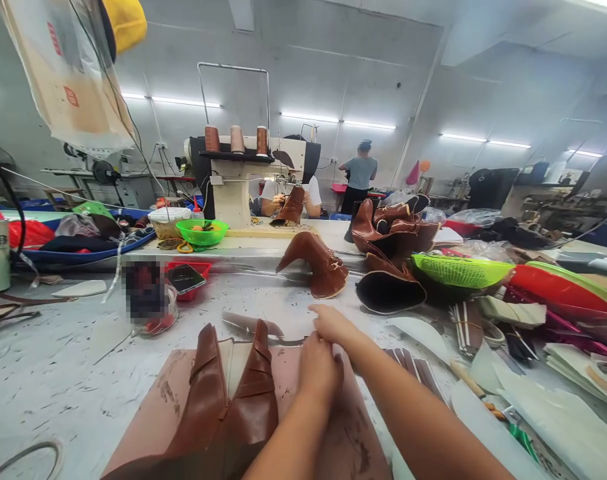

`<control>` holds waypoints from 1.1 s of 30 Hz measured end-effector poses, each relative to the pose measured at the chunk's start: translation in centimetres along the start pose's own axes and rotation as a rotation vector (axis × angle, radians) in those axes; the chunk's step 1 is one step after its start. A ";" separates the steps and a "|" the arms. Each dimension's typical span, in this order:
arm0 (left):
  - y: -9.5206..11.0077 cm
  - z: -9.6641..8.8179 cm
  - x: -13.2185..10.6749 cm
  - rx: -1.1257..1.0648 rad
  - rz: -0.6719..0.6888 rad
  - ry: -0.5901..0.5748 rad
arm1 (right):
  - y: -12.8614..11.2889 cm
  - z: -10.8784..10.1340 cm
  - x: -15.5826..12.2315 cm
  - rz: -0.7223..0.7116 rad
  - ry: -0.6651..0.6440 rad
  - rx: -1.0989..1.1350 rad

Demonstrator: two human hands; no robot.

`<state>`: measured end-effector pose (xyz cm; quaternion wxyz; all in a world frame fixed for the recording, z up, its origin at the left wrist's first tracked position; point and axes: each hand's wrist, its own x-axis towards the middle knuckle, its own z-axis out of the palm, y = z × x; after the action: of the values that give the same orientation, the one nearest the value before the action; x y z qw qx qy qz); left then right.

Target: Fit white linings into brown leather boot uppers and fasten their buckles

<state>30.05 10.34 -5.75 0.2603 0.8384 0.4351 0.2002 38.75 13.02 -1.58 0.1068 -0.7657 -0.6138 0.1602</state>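
My left hand (317, 365) is closed above the right part of a scuffed pink board (156, 393). My right hand (333, 327) meets it at the fingertips, one finger pointing out to the left and the others curled in. Whatever the fingers pinch is hidden; a dark brown edge shows just beside my left hand. Left of my hands, a brown leather boot upper (253, 407) lies on the board, its V-shaped opening showing a pale lining. A curved, pale brown strip (251, 323) rests just beyond the board.
Stitched boot uppers (316, 263) stand ahead, more piled by a green basket (461, 270). Left are a red tray (188, 280) with a phone and a green bowl (202, 232). Paper pieces (548, 407) cover the right side. A co-worker sits behind a sewing machine (233, 193).
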 end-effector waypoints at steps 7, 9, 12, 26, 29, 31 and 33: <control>-0.9 -1.6 0.7 -0.135 -0.196 0.038 | 3.5 -0.5 0.2 0.225 -0.121 -0.161; -1.4 -1.6 1.0 -0.224 -0.212 0.020 | 3.7 -1.0 0.2 0.171 -0.216 -0.144; -2.1 -1.5 1.5 -0.413 -0.238 0.004 | 4.7 -2.0 -0.4 0.051 -0.368 -0.083; -1.6 -1.7 2.1 -1.023 -0.151 0.083 | 9.1 1.7 -3.1 -0.023 0.048 0.196; -1.1 -0.2 1.5 -0.837 -0.041 0.043 | 9.3 2.2 -1.9 0.075 0.154 0.268; -0.7 0.5 0.9 -0.696 0.062 -0.033 | 9.3 2.2 -1.2 0.115 0.203 0.343; -0.4 0.7 0.5 -0.563 0.136 -0.092 | 9.3 1.5 -0.6 0.139 0.227 0.433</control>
<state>30.40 10.76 -6.49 0.4883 0.7686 0.2929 0.2917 46.49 10.29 -6.29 0.3251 -0.7784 -0.4952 0.2078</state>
